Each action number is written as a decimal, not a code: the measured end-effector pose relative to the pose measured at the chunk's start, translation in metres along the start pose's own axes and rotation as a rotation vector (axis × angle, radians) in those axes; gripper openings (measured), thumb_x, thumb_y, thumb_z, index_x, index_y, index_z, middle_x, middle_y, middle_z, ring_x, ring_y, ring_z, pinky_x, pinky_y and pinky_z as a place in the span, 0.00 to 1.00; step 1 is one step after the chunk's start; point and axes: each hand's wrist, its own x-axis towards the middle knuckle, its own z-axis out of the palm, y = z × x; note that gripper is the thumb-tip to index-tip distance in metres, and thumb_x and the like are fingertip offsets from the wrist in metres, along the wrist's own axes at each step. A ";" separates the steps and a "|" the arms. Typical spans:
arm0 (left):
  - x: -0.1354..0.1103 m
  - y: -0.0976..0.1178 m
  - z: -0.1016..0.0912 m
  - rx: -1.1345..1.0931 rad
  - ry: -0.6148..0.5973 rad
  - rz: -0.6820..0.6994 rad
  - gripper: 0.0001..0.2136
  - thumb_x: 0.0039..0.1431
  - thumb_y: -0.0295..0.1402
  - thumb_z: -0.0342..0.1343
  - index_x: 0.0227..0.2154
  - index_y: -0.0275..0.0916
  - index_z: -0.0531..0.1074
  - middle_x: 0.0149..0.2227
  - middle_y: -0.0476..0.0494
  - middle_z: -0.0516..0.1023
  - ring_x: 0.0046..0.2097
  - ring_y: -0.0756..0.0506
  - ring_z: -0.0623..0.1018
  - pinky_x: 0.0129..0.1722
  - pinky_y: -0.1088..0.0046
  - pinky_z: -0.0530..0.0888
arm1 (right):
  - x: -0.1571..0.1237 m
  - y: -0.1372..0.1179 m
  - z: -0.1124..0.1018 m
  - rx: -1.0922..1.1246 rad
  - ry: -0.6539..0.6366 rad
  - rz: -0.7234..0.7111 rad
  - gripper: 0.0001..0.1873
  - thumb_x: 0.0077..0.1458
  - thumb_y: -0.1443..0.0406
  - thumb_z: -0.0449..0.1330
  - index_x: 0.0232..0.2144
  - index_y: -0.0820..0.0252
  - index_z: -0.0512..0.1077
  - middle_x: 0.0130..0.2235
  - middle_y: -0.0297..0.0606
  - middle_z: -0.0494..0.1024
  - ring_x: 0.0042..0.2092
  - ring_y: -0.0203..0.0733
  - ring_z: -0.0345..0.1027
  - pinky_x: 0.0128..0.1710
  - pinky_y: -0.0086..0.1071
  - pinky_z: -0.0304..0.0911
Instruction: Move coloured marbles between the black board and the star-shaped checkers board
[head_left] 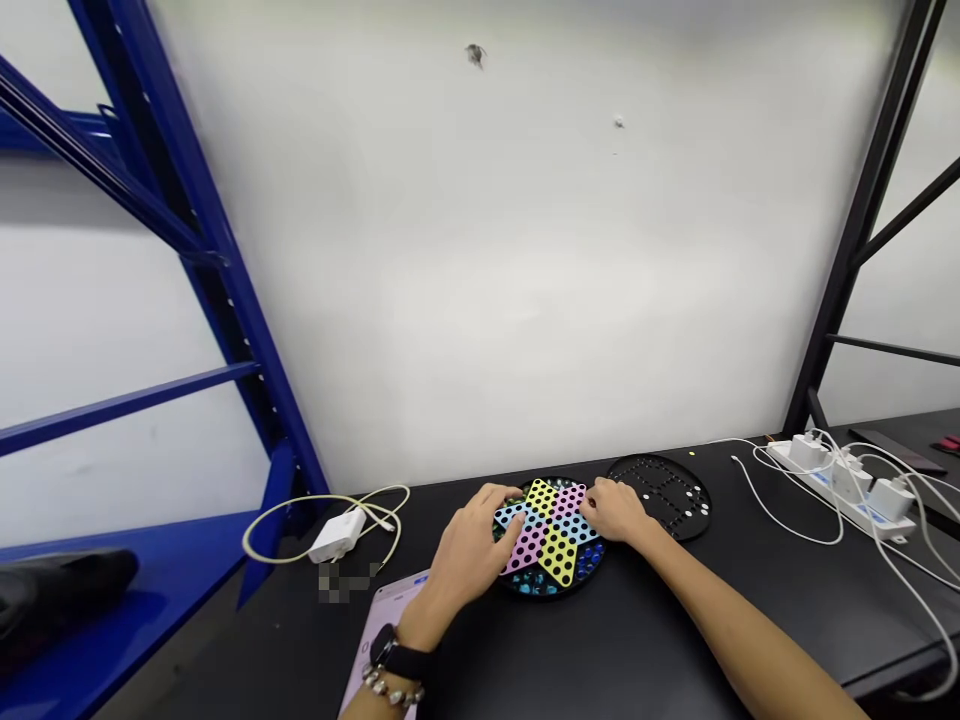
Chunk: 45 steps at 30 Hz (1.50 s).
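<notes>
A round Chinese checkers board (559,557) lies on the black table, with a pastel star in pink, yellow and blue full of dark holes. Around the star, compartments hold dark green, teal and blue marbles (535,583). My left hand (471,545) rests at the board's left side, its thumb apart from the fingers and lying over the star. On the right side, my right hand (616,508) has its fingers curled down at the star's edge. Whatever those fingertips hold, if anything, is hidden.
Right behind the board lies a round black holed tray (660,492) with a few white pieces. A phone or tablet (384,625) sits under my left wrist. A white charger (337,535) with a cable is at left, a power strip (840,485) with plugs at right.
</notes>
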 end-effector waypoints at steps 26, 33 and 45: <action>0.000 -0.006 -0.001 -0.016 0.059 0.036 0.12 0.63 0.39 0.47 0.45 0.45 0.71 0.47 0.47 0.76 0.48 0.43 0.76 0.45 0.67 0.72 | -0.001 0.086 -0.016 0.113 0.171 0.279 0.17 0.61 0.54 0.51 0.28 0.58 0.69 0.37 0.41 0.74 0.39 0.44 0.67 0.35 0.31 0.52; -0.001 -0.005 0.000 -0.017 0.040 0.028 0.12 0.63 0.38 0.48 0.45 0.45 0.72 0.48 0.47 0.76 0.48 0.43 0.76 0.45 0.66 0.72 | -0.058 0.030 -0.024 0.060 0.153 -0.099 0.16 0.64 0.53 0.48 0.34 0.56 0.67 0.35 0.37 0.76 0.35 0.41 0.69 0.33 0.32 0.52; -0.001 -0.004 0.000 -0.029 0.035 0.028 0.12 0.63 0.39 0.47 0.44 0.45 0.72 0.48 0.47 0.76 0.48 0.42 0.76 0.46 0.65 0.72 | -0.100 0.015 -0.002 0.023 0.044 -0.335 0.09 0.64 0.65 0.48 0.38 0.56 0.67 0.39 0.39 0.74 0.36 0.41 0.70 0.33 0.32 0.59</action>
